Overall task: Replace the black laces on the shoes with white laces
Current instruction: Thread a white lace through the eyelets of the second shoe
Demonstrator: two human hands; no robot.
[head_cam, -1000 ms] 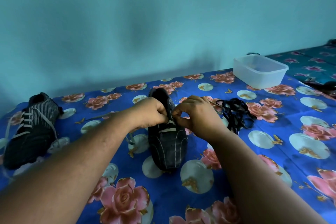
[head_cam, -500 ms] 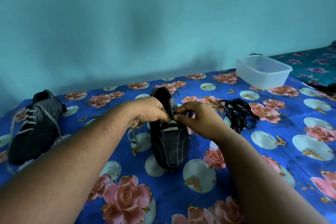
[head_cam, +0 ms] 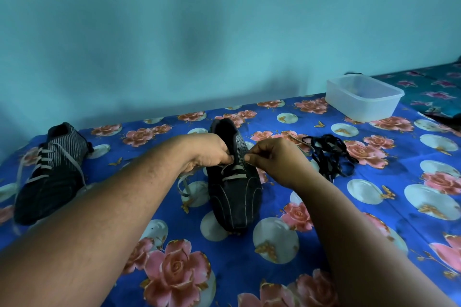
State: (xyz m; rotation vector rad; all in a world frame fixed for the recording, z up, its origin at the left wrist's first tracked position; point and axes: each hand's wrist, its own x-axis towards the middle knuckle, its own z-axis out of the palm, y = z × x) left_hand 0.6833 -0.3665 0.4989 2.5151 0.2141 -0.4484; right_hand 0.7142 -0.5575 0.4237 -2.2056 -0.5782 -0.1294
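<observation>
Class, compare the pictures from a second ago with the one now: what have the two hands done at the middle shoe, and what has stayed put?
The right hand has drawn slightly away from the left hand, opening a small gap over the middle shoe; both keep their pinching grip on the white lace. The laced shoe, black laces and plastic container stayed put.

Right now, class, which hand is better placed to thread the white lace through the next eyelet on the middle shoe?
Right, probably. The right hand pinches something small, likely the lace tip, beside the eyelets of the middle shoe. The left hand holds the white lace at the shoe's other side.
</observation>
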